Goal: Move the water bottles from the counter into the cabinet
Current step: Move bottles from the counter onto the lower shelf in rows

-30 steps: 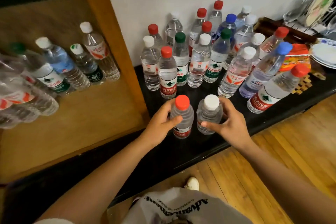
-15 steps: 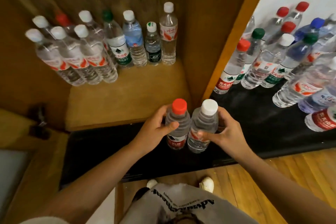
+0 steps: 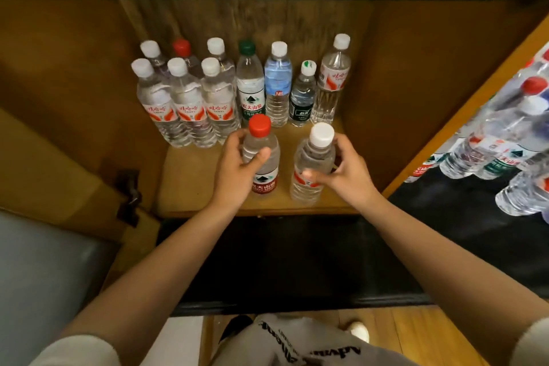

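Note:
My left hand (image 3: 237, 169) grips a small red-capped water bottle (image 3: 263, 157) with a red label. My right hand (image 3: 341, 171) grips a small white-capped water bottle (image 3: 313, 166). Both bottles stand upright over the front of the wooden cabinet shelf (image 3: 190, 187), a little apart from each other; whether they touch the shelf I cannot tell. Behind them several bottles (image 3: 246, 86) stand in rows at the back of the cabinet. More bottles (image 3: 499, 140) remain on the black counter (image 3: 463, 217) at the right.
The cabinet's wooden side wall (image 3: 445, 116) separates the shelf from the counter. An open cabinet door with a dark hinge (image 3: 129, 196) is at the left. A black ledge (image 3: 282, 261) runs below the shelf, with wood floor (image 3: 416, 336) beneath.
Both hands carried their bottles left from the counter and forward into the cabinet, over the front of the shelf. The bottles have spread slightly apart. My view swung left to face the cabinet.

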Available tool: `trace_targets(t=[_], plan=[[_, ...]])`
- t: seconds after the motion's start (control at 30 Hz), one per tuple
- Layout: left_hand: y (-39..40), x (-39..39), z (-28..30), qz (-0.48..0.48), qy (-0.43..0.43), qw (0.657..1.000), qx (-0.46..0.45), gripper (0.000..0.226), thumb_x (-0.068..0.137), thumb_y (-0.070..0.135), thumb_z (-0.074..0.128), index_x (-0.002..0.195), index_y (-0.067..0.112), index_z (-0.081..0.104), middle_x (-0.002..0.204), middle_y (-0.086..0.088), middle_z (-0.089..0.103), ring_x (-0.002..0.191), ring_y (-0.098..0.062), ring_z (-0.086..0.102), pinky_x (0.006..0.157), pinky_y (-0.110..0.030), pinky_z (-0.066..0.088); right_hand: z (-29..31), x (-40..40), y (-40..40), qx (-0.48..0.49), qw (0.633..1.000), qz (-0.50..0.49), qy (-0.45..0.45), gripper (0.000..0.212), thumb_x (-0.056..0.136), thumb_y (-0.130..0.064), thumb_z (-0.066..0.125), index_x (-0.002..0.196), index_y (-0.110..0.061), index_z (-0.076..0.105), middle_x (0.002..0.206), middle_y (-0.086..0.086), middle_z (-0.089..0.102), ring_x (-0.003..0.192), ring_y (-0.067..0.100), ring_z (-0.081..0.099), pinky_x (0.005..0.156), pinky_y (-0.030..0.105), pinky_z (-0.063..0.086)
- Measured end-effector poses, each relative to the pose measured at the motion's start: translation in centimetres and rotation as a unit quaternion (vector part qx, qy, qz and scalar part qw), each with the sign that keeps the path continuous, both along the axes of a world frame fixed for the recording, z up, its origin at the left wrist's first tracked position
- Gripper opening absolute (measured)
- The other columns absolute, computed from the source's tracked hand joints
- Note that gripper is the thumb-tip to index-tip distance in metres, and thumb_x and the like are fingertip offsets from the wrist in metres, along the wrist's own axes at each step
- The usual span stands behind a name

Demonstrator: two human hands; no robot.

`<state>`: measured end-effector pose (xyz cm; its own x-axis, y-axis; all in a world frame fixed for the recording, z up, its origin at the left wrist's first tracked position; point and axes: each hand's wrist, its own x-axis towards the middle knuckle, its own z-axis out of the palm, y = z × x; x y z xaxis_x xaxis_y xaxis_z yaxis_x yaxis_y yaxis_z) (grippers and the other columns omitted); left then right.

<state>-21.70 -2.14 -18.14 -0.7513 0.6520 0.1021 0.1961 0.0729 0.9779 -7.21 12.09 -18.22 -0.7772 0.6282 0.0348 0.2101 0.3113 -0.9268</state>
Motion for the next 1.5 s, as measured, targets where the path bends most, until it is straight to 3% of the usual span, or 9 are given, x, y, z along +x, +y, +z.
trace_targets(t=[0.13,0.27,0.43,0.67,0.97,1.2,1.3,1.4,1.5], plan=[[0.6,-1.3,-0.7,0.05,0.001,0.999,-0.014,0.035,0.083,0.022,0.066,0.112,0.023,0.046,0.105,0.011,0.057,0.099,-0.011,0.056,0.091,-0.038,0.048,-0.8,-1.9,0.0,-0.012,1.0,-0.005,0.005,0.074,0.063,-0.021,0.082,0.125,-0.022,0.042,0.108,-0.023,0.054,0.113,0.006,0.052,0.102,0.036,0.043],[0.8,-1.8,-1.1,0.071,0.001,0.997,-0.019,0.037,0.081,0.027,0.068,0.11,0.025,0.046,0.111,0.003,0.059,0.105,-0.017,0.057,0.094,-0.046,0.047,-1.6,-2.3,-0.1,-0.031,0.999,-0.006,0.014,0.08,0.066,-0.024,0.079,0.135,-0.022,0.038,0.114,-0.027,0.052,0.113,-0.006,0.049,0.098,0.021,0.04],[1.0,-1.8,-1.1,0.058,-0.01,0.998,-0.011,0.038,0.081,0.025,0.068,0.111,0.024,0.046,0.113,0.002,0.059,0.106,-0.016,0.057,0.095,-0.042,0.047,-2.2,-1.8,-0.5,-0.076,0.996,0.017,0.047,0.084,0.073,-0.02,0.071,0.143,-0.022,0.025,0.139,-0.009,0.044,0.128,0.0,0.041,0.103,0.014,0.036],[1.0,-2.6,-0.6,-0.01,-0.052,0.999,-0.006,0.044,0.086,0.014,0.061,0.127,0.01,0.045,0.112,0.005,0.058,0.099,-0.001,0.056,0.085,-0.014,0.047,-2.1,-2.5,0.5,-0.087,0.994,0.055,0.035,0.077,0.08,-0.003,0.065,0.142,-0.02,0.022,0.131,-0.012,0.045,0.12,-0.005,0.046,0.093,0.006,0.04],[0.9,-2.3,-0.1,-0.003,-0.074,0.997,-0.025,0.045,0.087,0.016,0.06,0.128,0.011,0.042,0.123,-0.004,0.055,0.116,-0.02,0.053,0.099,-0.039,0.044,-1.9,-4.7,0.2,-0.104,0.991,0.075,0.041,0.076,0.079,-0.004,0.067,0.14,-0.022,0.026,0.129,-0.012,0.049,0.122,0.003,0.047,0.1,0.017,0.04],[0.0,-1.7,-0.3,-0.003,-0.147,0.989,-0.01,0.055,0.089,0.015,0.057,0.138,0.017,0.033,0.12,0.011,0.049,0.111,-0.004,0.048,0.096,-0.028,0.041,-1.7,-4.0,-1.0,-0.138,0.987,0.077,0.035,0.085,0.083,-0.009,0.064,0.147,-0.019,0.009,0.138,-0.018,0.033,0.118,-0.018,0.038,0.092,0.0,0.035],[-1.0,-1.4,-1.6,0.032,-0.302,0.952,-0.036,0.059,0.089,0.032,0.053,0.142,0.022,0.028,0.143,0.002,0.039,0.127,-0.016,0.041,0.093,-0.033,0.042,-2.8,-2.7,-2.7,-0.222,0.975,-0.008,0.006,0.088,0.079,-0.039,0.063,0.147,-0.032,0.007,0.154,-0.005,0.021,0.133,0.003,0.026,0.103,0.017,0.031],[-1.4,-1.1,-2.5,0.053,-0.506,0.86,-0.038,0.069,0.088,0.047,0.049,0.144,0.017,0.023,0.15,-0.016,0.026,0.135,-0.034,0.03,0.103,-0.044,0.039,-3.8,-1.9,-4.1,-0.418,0.904,-0.093,-0.023,0.088,0.071,-0.057,0.055,0.145,-0.042,0.011,0.156,0.004,0.019,0.137,0.032,0.03,0.106,0.047,0.034],[-1.1,-0.9,-2.9,0.06,-0.602,0.795,0.043,0.074,0.087,0.047,0.05,0.141,0.004,0.023,0.145,-0.023,0.033,0.133,-0.035,0.035,0.111,-0.045,0.029,-3.9,-2.2,-4.5,-0.536,0.837,-0.104,0.029,0.072,0.083,-0.056,0.049,0.145,-0.039,0.015,0.153,0.012,0.023,0.13,0.036,0.04,0.105,0.045,0.038]])
